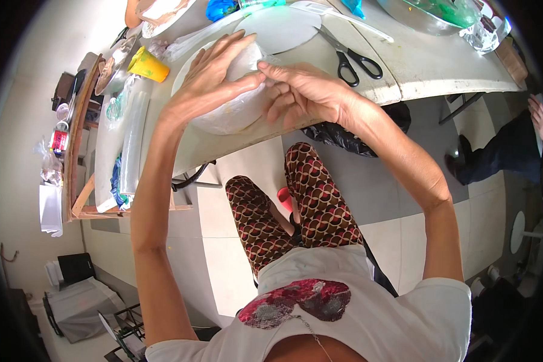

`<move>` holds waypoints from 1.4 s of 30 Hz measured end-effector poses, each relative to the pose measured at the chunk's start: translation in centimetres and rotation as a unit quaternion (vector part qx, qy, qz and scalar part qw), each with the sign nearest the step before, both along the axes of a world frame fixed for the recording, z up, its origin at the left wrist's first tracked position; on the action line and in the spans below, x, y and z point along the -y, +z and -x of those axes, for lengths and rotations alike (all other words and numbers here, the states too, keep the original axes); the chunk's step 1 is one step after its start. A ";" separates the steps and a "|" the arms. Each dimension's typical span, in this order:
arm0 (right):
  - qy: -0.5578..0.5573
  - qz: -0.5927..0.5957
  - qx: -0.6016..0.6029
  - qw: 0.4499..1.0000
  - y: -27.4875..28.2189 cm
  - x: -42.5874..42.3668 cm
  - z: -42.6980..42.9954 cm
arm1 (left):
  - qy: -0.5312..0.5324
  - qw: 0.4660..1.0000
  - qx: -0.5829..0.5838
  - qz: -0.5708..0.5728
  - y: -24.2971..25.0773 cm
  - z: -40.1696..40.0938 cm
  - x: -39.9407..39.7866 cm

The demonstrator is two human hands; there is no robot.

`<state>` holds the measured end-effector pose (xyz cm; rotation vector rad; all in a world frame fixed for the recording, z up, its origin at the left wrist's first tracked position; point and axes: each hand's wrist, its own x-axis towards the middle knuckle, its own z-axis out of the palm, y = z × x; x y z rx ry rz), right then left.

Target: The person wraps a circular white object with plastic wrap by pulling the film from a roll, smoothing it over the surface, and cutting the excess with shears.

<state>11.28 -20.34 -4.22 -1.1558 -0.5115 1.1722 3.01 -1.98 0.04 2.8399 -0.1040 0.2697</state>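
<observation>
A round white object wrapped in clear plastic film [231,111] sits near the table's front edge. My left hand [221,74] lies over its top with the fingers spread and the thumb pointing right. At its right side is my right hand [303,88], thumb tip close to my left thumb and fingers curled at the wrapped side. Whether the right fingers pinch the film is hard to tell. Just behind lies a round white disc [280,27]. Black-handled scissors [350,56] rest on the table right of the disc, blades partly apart.
A yellow cup [148,64] and a roll of clear plastic film [135,140] are at the left. A metal bowl [425,16] stands at the back right. Below the table is a black plastic bag [344,138]. Another person's leg [502,149] shows at the right.
</observation>
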 end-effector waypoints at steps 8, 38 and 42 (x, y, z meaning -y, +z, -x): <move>-0.058 -0.049 0.023 0.997 -0.1 0.6 0.2 | 0.040 0.997 -0.025 0.067 0.3 -0.1 0.4; -0.152 -0.111 0.145 0.971 -0.9 -0.7 5.4 | -0.011 0.991 -0.029 0.127 0.4 -0.7 0.8; -0.186 -0.158 0.084 0.966 -1.8 -0.6 5.6 | -0.014 0.987 -0.027 0.156 0.2 -0.6 0.5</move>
